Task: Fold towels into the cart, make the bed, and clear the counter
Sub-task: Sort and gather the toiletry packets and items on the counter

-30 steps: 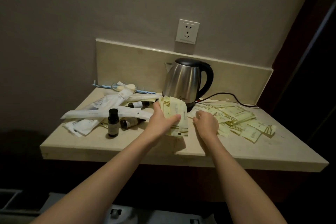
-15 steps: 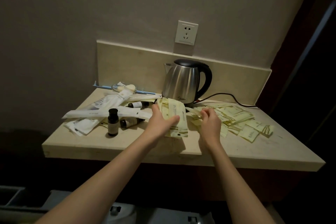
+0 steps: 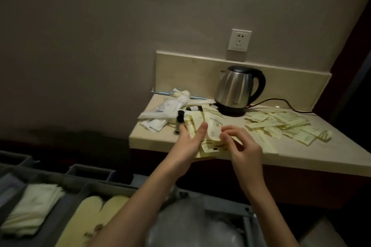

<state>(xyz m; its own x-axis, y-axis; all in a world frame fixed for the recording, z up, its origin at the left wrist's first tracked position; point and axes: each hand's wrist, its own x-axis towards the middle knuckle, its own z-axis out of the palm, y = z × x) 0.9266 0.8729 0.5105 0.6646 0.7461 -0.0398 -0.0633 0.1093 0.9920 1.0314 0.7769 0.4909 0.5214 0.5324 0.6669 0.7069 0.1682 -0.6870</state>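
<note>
My left hand (image 3: 190, 140) grips a stack of pale yellow sachets (image 3: 208, 128) at the front edge of the beige counter (image 3: 301, 152), thumb on top of the stack. My right hand (image 3: 243, 146) is just right of it, fingers curled, pinching the stack's lower right edge. More yellow sachets (image 3: 281, 124) lie scattered on the counter's right half. White wrapped amenities (image 3: 160, 112) and small dark bottles (image 3: 178, 122) lie at the left end.
A steel kettle (image 3: 236, 90) stands at the back, its cord running right below a wall socket (image 3: 239, 40). Below left, the grey cart (image 3: 90, 172) holds compartments with folded pale packets (image 3: 32, 206), yellow slippers (image 3: 96, 216) and clear plastic (image 3: 196, 224).
The view has swung left and down, so the cart now shows. My right hand has left the scattered sachets and come to the stack that my left hand holds.
</note>
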